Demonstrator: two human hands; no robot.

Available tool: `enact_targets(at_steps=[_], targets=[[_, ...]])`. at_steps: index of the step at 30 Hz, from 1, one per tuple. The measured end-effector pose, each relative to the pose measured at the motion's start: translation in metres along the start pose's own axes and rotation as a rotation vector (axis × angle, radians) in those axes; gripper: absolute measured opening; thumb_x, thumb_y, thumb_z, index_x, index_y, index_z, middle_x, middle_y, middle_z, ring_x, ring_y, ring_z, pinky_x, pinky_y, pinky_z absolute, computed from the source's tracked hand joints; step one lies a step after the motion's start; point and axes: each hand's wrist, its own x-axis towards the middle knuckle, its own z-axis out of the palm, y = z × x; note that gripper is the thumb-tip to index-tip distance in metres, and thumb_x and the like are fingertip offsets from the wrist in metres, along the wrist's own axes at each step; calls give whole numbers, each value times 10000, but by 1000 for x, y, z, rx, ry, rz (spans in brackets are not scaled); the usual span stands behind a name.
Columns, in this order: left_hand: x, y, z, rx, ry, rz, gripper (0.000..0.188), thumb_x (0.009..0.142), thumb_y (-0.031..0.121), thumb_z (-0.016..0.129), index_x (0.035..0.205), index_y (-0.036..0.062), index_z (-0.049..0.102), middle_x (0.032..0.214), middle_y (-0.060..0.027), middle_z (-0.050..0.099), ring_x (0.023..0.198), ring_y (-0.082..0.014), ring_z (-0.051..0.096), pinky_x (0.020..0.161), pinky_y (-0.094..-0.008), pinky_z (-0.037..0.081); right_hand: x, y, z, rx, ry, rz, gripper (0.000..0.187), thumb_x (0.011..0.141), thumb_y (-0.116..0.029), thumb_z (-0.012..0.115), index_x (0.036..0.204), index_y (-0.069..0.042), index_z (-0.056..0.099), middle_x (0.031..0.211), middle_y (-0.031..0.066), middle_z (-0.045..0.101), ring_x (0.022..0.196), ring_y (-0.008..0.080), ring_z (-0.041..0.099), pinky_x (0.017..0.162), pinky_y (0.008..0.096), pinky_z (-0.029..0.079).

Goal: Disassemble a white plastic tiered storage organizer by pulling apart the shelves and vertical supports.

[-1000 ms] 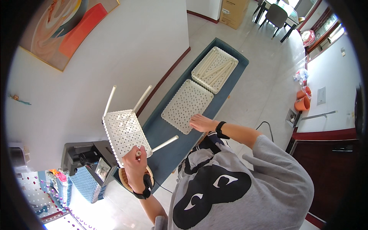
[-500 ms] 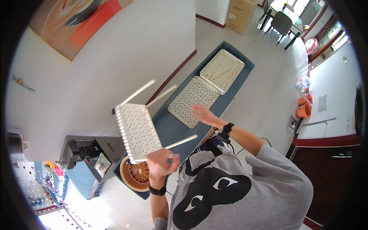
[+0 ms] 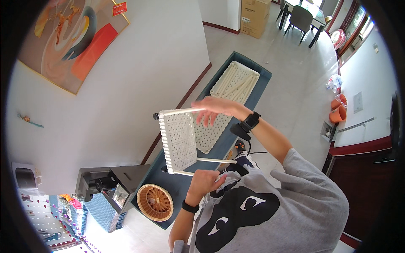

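A white perforated plastic rack tier [image 3: 179, 141] with pale poles at its corners stands on its side over the blue-grey bench. Black casters [image 3: 156, 116] show on its left side. My left hand [image 3: 204, 183] is closed at the end of the lower pole [image 3: 183, 173]. At the upper pole [image 3: 181, 111], my right hand [image 3: 217, 107] lies over the tip with its fingers spread and slightly blurred. Another pole [image 3: 217, 160] sticks out toward me. Partly hidden behind the tier is a flat perforated panel [image 3: 209, 137] on the bench.
Farther along the bench [image 3: 254, 105], a white tray [image 3: 216, 90] holds several loose poles. A round wicker basket [image 3: 143, 202] stands at the near left end. A wall with a painting [image 3: 63, 46] runs along the left. A cardboard box [image 3: 254, 19] and dining table are beyond.
The rack tier has moved right and come down over the bench. My right hand has gone from the flat panel up to the upper pole. The left hand still holds a pole.
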Motion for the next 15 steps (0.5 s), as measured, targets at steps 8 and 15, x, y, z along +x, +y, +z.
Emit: enact_targets(at_steps=[8,15], targets=[[35,52,-36,133,-4,-156,390,846,433,751,990,81,665,1052,-191,628,1002,-385,594,829,-454,473,-79,-46,-17,129,-142,-436,333,1078,-213,480,1211,37,655,742,29,647,630,103,610,606,255,508],[36,14,-93,32,950,-484,773,991,378,649,1560,21,266,1570,-234,316,1465,-396,300,1200,-554,238,-90,-11,1,71,-248,-444,472,1091,-214,502,1539,-76,448,802,21,602,701,98,580,667,272,503]])
